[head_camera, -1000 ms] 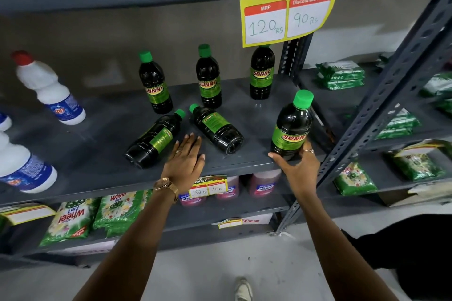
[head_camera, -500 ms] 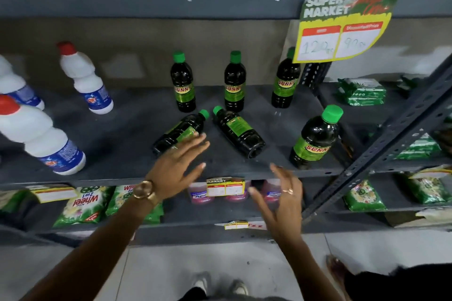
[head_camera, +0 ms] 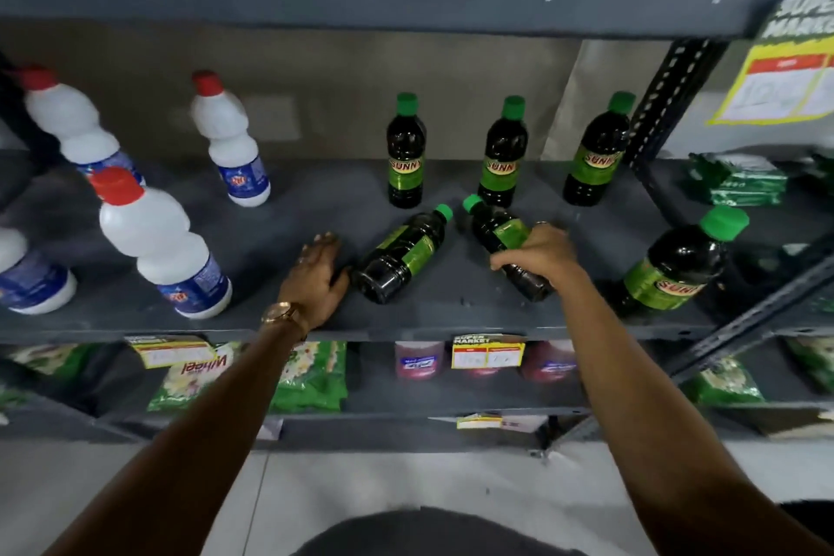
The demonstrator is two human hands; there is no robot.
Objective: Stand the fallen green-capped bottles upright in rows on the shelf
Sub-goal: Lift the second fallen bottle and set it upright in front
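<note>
Both hands have gone forward onto the shelf [head_camera: 271, 239] since half a second ago, the right one from below its front edge onto a fallen bottle.

Now my right hand [head_camera: 544, 255] curls over the right fallen bottle [head_camera: 498, 230], fingers wrapped round its middle; it lies with its cap toward the back. My left hand [head_camera: 318, 273] lies open and flat on the shelf near the front edge, thumb touching the base of the left fallen bottle [head_camera: 404, 255], gripping nothing. That bottle lies tilted, cap toward the back right. Three bottles stand in a back row: one [head_camera: 405, 154], a second [head_camera: 503, 156], a third [head_camera: 593, 154]. Another upright bottle [head_camera: 672, 266] stands near the front right corner. White bottles [head_camera: 162, 244] stand toward the left end.
</note>
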